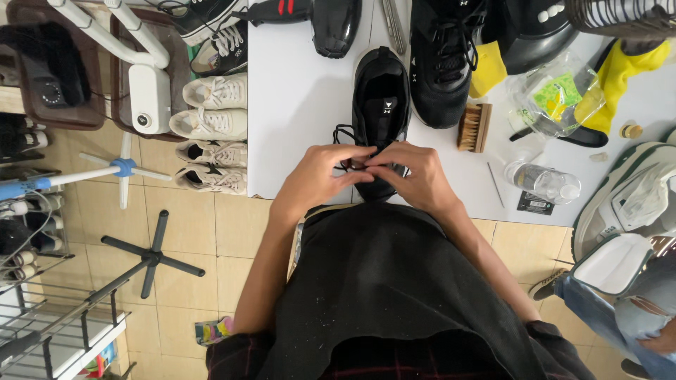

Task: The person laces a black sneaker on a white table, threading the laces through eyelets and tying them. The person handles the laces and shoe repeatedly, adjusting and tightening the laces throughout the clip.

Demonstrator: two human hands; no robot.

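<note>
A black sneaker (381,91) lies on the white table (296,105), its toe end towards me. My left hand (317,176) and my right hand (415,176) meet over that near end. Both pinch the black shoelace (345,134), which loops out to the left of the shoe. The fingertips touch each other above the lace holes. My hands hide the front of the shoe.
A second black sneaker (440,63), a wooden brush (474,127), a plastic bottle (546,183), a clear bag (556,98) and yellow gloves (620,77) lie on the table. White sneakers (211,127) line the floor at left. Another person's leg (620,309) is at right.
</note>
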